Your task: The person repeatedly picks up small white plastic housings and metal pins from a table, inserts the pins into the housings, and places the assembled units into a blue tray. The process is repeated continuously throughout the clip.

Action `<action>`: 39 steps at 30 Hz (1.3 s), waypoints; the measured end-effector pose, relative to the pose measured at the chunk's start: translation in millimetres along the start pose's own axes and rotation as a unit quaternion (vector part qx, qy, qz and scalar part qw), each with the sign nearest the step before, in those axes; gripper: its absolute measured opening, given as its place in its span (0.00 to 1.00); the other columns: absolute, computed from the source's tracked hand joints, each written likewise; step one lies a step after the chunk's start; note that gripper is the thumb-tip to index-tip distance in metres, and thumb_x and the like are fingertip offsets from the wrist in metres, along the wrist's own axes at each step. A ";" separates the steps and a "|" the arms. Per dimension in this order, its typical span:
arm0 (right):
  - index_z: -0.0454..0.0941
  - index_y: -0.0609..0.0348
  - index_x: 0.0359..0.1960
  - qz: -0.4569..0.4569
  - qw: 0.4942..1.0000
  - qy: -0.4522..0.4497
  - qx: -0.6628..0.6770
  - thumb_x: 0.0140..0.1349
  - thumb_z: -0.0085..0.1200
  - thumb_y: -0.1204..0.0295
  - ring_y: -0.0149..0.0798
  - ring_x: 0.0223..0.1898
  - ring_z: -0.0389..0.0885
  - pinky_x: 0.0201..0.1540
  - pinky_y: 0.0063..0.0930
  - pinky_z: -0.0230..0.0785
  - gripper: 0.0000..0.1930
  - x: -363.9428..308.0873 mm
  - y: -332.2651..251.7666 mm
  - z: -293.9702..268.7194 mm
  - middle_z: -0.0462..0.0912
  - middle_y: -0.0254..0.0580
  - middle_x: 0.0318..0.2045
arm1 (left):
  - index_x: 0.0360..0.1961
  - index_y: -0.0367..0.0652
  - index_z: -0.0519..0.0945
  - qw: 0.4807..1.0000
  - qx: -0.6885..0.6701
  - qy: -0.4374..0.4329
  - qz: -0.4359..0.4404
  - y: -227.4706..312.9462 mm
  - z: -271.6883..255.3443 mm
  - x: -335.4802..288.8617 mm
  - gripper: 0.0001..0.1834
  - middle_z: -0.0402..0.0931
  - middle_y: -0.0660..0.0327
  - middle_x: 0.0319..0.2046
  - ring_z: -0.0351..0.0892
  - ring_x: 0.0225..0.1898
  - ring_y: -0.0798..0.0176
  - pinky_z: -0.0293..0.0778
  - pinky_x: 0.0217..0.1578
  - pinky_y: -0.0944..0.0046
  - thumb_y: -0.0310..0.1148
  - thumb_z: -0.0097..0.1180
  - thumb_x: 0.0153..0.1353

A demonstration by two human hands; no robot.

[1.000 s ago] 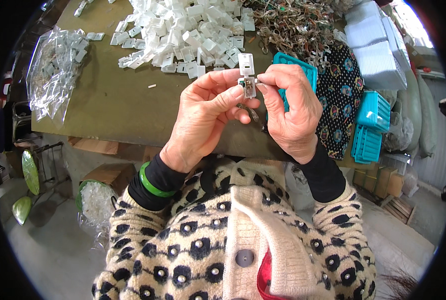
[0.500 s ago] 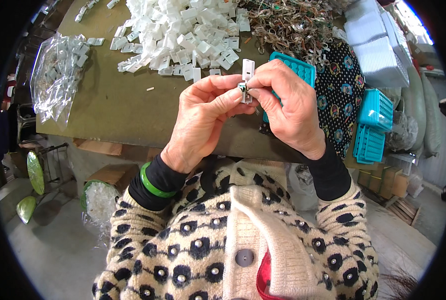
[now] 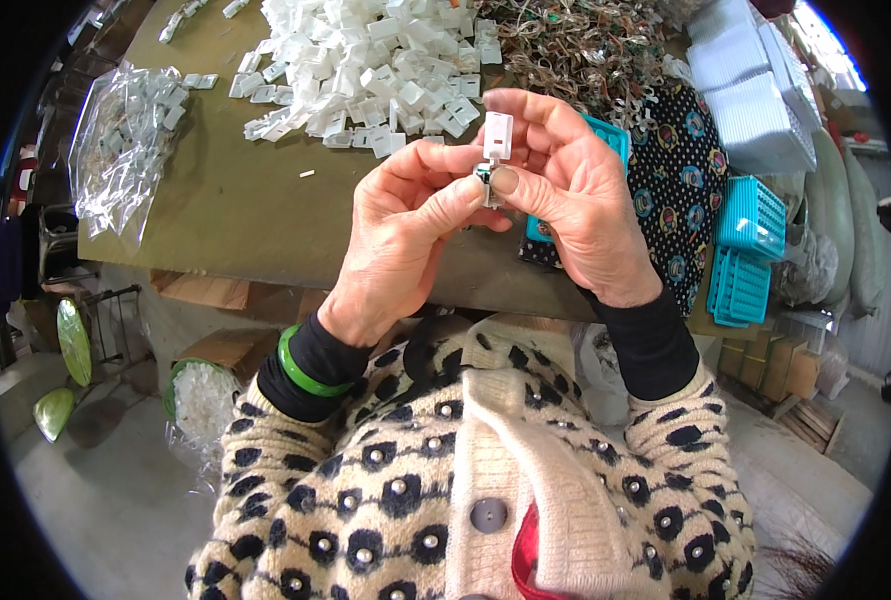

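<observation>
Left hand [image 3: 391,230] and right hand [image 3: 606,215] both pinch a hinged white case [image 3: 499,135], around 12:30. Clear bag [image 3: 116,195] at 10 o'clock's got whitish pieces [image 3: 174,117]; green tub [image 3: 171,392] at 8's full of translucent bits [image 3: 204,395].

Spotted cardigan [image 3: 411,490], black cuffs [image 3: 646,348], green bangle [image 3: 295,369]

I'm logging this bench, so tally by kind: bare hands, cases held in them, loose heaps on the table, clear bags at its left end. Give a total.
Bare hands: 2, left hand and right hand
Held white case: 1
Loose heaps: 2, white pieces and tangled parts
Clear bag: 1
Total: 6
</observation>
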State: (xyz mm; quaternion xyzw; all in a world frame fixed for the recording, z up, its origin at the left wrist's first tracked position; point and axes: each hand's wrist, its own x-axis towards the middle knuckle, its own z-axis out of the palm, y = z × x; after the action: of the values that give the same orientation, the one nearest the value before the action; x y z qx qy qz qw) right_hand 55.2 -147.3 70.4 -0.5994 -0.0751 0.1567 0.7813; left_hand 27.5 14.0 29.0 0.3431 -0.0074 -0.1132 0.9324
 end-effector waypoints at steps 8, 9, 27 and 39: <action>0.81 0.64 0.46 -0.163 0.954 0.064 -0.243 0.64 0.57 0.79 0.26 0.35 0.82 0.39 0.18 0.75 0.10 1.1 -1.8 6.3 0.85 0.38 0.36 | 0.49 0.38 0.77 0.998 -0.032 -0.028 -0.036 6.0 -9.9 -0.6 0.12 0.82 0.49 0.42 0.83 0.37 0.61 0.79 0.31 0.67 0.29 0.57 0.66; 0.82 0.64 0.46 -0.197 0.930 0.067 -0.304 0.64 0.57 0.79 0.27 0.35 0.83 0.39 0.18 0.75 0.09 0.5 -2.2 7.7 0.85 0.39 0.35 | 0.49 0.38 0.77 0.998 -0.044 -0.028 -0.037 6.1 -10.7 -0.8 0.12 0.82 0.49 0.42 0.83 0.36 0.62 0.79 0.31 0.67 0.29 0.57 0.66; 0.79 0.64 0.42 -0.330 0.884 0.004 -0.330 0.56 0.56 0.85 0.42 0.38 0.77 0.38 0.28 0.73 0.12 -0.5 16.9 20.9 0.79 0.45 0.38 | 0.47 0.35 0.77 0.995 -0.100 0.017 -0.001 1.1 -6.2 -8.7 0.10 0.81 0.57 0.40 0.82 0.34 0.67 0.80 0.36 0.66 0.26 0.58 0.66; 0.78 0.67 0.44 -0.485 0.770 0.038 -0.414 0.59 0.60 0.77 0.45 0.34 0.75 0.34 0.33 0.71 0.12 5.0 41.8 14.1 0.76 0.47 0.34 | 0.36 0.42 0.77 0.976 -0.201 -0.013 -0.085 -16.8 -10.4 -7.9 0.07 0.80 0.65 0.33 0.78 0.33 0.72 0.76 0.36 0.70 0.33 0.60 0.65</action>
State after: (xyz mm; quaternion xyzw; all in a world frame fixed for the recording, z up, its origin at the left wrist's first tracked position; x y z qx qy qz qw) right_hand 49.1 -123.1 33.7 -0.7542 -0.3832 -0.3119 0.4325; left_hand 17.3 10.0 10.8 0.1464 0.0330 -0.1958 0.9691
